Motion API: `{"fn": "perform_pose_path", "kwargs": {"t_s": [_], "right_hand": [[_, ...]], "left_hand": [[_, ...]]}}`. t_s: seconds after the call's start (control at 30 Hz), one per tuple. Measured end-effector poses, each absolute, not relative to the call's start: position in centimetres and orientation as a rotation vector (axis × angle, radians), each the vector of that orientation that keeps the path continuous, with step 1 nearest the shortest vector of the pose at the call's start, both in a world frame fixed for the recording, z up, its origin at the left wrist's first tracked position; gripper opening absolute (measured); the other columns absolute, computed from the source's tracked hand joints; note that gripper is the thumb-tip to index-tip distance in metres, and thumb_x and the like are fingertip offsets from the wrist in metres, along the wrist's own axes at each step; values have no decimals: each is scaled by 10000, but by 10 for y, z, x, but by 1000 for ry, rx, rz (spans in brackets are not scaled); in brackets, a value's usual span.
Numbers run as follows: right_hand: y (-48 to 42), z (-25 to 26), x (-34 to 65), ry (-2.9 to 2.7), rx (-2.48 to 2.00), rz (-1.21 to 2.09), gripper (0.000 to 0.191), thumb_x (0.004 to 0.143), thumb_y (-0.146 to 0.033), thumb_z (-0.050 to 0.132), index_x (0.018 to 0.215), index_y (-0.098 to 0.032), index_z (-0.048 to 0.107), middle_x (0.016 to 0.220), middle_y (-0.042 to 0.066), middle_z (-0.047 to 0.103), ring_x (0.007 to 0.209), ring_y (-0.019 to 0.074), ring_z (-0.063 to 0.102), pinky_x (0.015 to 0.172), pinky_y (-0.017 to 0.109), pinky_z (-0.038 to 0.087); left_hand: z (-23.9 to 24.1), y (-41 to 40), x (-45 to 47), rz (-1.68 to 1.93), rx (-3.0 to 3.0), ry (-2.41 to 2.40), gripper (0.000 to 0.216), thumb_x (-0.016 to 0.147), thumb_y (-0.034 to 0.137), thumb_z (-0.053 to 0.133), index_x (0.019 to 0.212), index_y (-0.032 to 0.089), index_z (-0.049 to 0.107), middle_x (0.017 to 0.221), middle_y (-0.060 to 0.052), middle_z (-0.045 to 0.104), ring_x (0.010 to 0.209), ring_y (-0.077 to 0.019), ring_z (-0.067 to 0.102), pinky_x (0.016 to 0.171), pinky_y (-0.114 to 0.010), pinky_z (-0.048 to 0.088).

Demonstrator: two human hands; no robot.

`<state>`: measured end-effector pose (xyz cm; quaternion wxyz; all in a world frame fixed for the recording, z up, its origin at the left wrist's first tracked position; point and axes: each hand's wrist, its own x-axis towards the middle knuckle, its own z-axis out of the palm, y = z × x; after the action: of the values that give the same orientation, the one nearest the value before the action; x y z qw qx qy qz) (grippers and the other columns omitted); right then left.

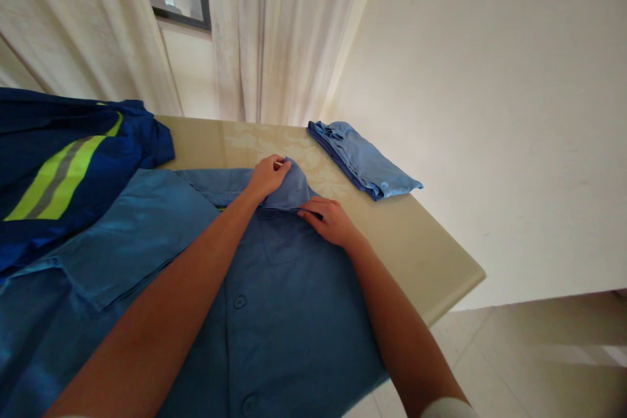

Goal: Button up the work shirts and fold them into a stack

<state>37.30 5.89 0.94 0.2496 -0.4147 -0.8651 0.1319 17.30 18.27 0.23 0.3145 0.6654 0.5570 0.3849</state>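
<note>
A blue button-up shirt lies spread on the beige table, buttons facing up. My left hand is closed on the shirt's collar at its far end, fingers pinching the fabric edge. My right hand rests on the shirt just below the collar, fingers curled and pressing on the cloth at the collar's base. Both forearms reach across the shirt's front.
A folded light-blue garment lies at the table's far right. A dark-blue jacket with yellow-and-grey reflective stripes covers the left side. White curtains and a window hang behind. The table's right edge drops to a tiled floor.
</note>
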Motion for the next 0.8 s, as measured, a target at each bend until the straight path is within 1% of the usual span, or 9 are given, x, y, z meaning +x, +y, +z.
{"fn": "perform_pose_path", "kwargs": {"t_s": [0.07,0.17,0.3,0.4,0.5,0.57,0.67,0.73,0.8], "right_hand": [[57,11,371,-2345,-1171,334,250,1079,-340,565,1008,-223,774,935,47,739,900,188,682,853,291,516],[56,12,369,-2373,-1180,324,271,1084,-354,552,972,-217,756,908,44,735,874,186,673,840,286,499],[56,11,368,-2382,-1200,299,240,1089,-326,528,1045,-222,740,953,50,745,909,196,670,874,300,486],[57,12,368,-2442,-1154,329,237,1068,-326,559,957,-208,731,883,45,721,865,192,651,830,292,472],[57,14,371,-2471,-1148,364,225,1019,-308,615,840,-200,699,807,24,686,786,171,612,777,280,441],[57,15,374,-2490,-1193,400,210,966,-282,659,775,-197,669,755,4,662,725,155,577,731,271,410],[57,16,378,-2516,-1288,387,210,911,-246,677,711,-193,637,701,-13,629,670,141,532,686,271,364],[57,17,379,-2517,-1347,348,281,935,-274,652,669,-195,612,656,-18,596,634,137,503,668,278,341],[57,19,381,-2495,-1407,359,411,1014,-357,575,635,-197,594,614,-16,571,598,137,484,652,286,329]], "left_hand": [[5,181,173,1014,1747,1483,325,960,456,630,1047,167,751,990,-116,788,922,-247,728,841,-340,542],[8,180,171,980,1808,1574,349,975,464,586,921,174,772,945,-125,782,930,-271,719,854,-369,531],[9,182,167,970,1888,1538,260,975,323,566,1001,185,784,1044,-131,792,1009,-270,714,937,-376,523],[8,185,164,1014,1875,1492,263,934,187,557,1087,185,771,1110,-113,788,1020,-230,711,972,-344,526],[8,189,160,997,1833,1535,315,910,129,530,1111,183,766,1104,-111,785,980,-222,711,952,-340,531],[9,190,158,931,1850,1567,290,939,172,516,1073,187,773,1090,-121,784,983,-240,708,940,-358,525],[11,189,155,800,1954,1509,304,995,314,500,1015,192,777,1081,-131,783,1001,-261,701,925,-369,516],[13,187,154,749,1991,1455,338,1001,403,514,1021,190,776,1063,-129,784,982,-260,702,898,-357,520],[14,187,153,729,1989,1436,324,980,419,561,1058,185,772,1063,-123,784,964,-248,708,876,-336,526]]}}
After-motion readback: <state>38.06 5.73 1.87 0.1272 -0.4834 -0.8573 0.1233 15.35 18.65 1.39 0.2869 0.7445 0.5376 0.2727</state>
